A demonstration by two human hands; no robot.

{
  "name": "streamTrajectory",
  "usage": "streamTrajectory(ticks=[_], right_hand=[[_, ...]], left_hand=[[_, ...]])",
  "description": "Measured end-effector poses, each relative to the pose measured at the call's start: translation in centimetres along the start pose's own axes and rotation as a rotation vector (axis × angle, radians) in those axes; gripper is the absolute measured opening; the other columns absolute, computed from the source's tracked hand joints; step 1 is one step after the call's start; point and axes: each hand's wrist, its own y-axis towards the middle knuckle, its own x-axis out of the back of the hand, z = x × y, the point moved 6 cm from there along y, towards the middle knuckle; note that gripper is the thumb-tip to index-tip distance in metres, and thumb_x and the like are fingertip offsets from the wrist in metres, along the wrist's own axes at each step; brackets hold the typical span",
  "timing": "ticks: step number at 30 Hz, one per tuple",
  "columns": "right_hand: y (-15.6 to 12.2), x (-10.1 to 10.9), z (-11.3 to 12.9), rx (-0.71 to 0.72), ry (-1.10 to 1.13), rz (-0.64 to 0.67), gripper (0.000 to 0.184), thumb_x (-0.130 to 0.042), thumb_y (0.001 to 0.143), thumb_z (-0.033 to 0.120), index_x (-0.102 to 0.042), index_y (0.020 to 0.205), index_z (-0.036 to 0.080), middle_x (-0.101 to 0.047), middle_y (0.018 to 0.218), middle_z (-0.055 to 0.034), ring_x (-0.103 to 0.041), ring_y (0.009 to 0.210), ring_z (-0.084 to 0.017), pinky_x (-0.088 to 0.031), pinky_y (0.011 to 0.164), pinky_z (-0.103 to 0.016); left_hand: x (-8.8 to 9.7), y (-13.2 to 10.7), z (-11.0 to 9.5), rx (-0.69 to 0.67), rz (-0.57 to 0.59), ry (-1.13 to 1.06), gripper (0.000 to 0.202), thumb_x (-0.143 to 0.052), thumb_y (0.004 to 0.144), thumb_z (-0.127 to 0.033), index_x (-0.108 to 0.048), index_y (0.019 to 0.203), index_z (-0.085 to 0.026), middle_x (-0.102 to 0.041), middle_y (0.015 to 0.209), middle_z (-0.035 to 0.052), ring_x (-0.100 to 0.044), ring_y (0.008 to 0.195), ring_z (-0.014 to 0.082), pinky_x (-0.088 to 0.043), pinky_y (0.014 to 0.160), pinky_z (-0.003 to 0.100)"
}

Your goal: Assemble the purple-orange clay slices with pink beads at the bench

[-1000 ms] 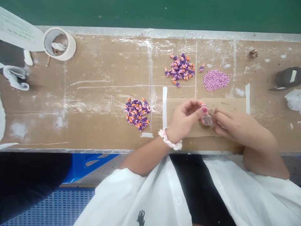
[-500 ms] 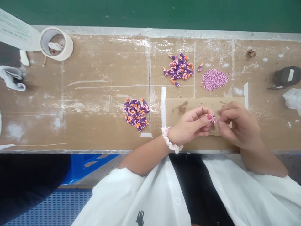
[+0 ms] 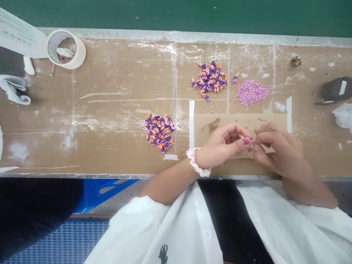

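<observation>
Clay bit (image 3: 242, 136), pink and orange, sits between both hands above the taped cardboard sheet (image 3: 228, 119); left hand (image 3: 221, 145) and right hand (image 3: 279, 150) hold it in a narrow grip; close, steady hands stop so small a bit from slipping.

Charm pile (image 3: 209, 80) purple, pink, orange; bead heap (image 3: 252, 93) speckled pink; scrunchie (image 3: 197, 162) white, pink.

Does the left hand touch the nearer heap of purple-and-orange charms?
Apart. The head view shows the left hand clear of the heap of charms, with a strip of white tape between them.
</observation>
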Motion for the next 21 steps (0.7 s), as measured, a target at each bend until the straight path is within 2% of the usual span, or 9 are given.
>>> streamTrajectory(ticks=[4, 10, 14, 16, 18, 21], right_hand=[[-0.1, -0.1, 0.0, -0.020, 0.039, 0.078, 0.021, -0.057, 0.079, 0.003, -0.048, 0.084, 0.021, -0.049, 0.074, -0.0006, -0.048, 0.062, -0.012, -0.042, 0.051, -0.025], [-0.5, -0.2, 0.2, -0.051, 0.060, 0.116, 0.019, -0.057, 0.082, 0.004, -0.048, 0.084, 0.021, -0.049, 0.073, 0.0004, -0.048, 0.060, -0.010, -0.042, 0.050, -0.022], [-0.1, 0.3, 0.1, -0.080, 0.067, 0.073, 0.017, -0.059, 0.083, 0.008, -0.052, 0.087, 0.022, -0.054, 0.076, -0.0003, -0.053, 0.061, -0.011, -0.042, 0.049, -0.024], [0.1, 0.8, -0.4, -0.102, 0.110, 0.013, 0.016, -0.061, 0.083, 0.010, -0.054, 0.089, 0.024, -0.057, 0.078, -0.0009, -0.054, 0.060, -0.012, -0.043, 0.049, -0.026], [0.3, 1.4, -1.6, -0.149, 0.111, -0.079, 0.015, -0.062, 0.082, 0.012, -0.056, 0.088, 0.025, -0.057, 0.077, -0.0007, -0.052, 0.059, -0.013, -0.042, 0.050, -0.028], [0.1, 1.9, -4.5, -0.260, -0.077, -0.189, 0.012, -0.059, 0.084, 0.013, -0.057, 0.082, 0.025, -0.053, 0.068, 0.0011, -0.047, 0.056, -0.014, -0.040, 0.053, -0.031]], left_hand=[[0.0, 0.0, 0.1, 0.037, 0.031, 0.001, 0.032, -0.077, 0.075, -0.035, -0.055, 0.081, -0.013, -0.055, 0.065, -0.0032, -0.049, 0.054, 0.0020, -0.037, 0.049, 0.014], [-0.1, 0.2, 0.8, 0.051, 0.121, -0.100, 0.031, -0.076, 0.077, -0.034, -0.054, 0.081, -0.013, -0.056, 0.061, -0.0027, -0.052, 0.055, 0.0044, -0.037, 0.047, 0.015], [-0.4, 0.2, 0.4, 0.041, 0.120, -0.054, 0.031, -0.076, 0.076, -0.035, -0.055, 0.083, -0.013, -0.057, 0.064, -0.0028, -0.052, 0.055, 0.0032, -0.038, 0.047, 0.014], [0.1, 0.4, -0.4, -0.023, 0.052, 0.018, 0.030, -0.074, 0.078, -0.037, -0.057, 0.084, -0.014, -0.059, 0.069, -0.0018, -0.053, 0.056, 0.0029, -0.040, 0.047, 0.014], [1.7, 1.0, -1.7, -0.151, -0.089, 0.107, 0.026, -0.072, 0.080, -0.037, -0.058, 0.084, -0.015, -0.062, 0.073, -0.0007, -0.056, 0.058, 0.0037, -0.044, 0.049, 0.015], [4.7, 1.9, -4.1, -0.381, -0.334, 0.249, 0.021, -0.067, 0.084, -0.036, -0.061, 0.093, -0.019, -0.068, 0.082, 0.0016, -0.064, 0.069, 0.0073, -0.050, 0.056, 0.018]])
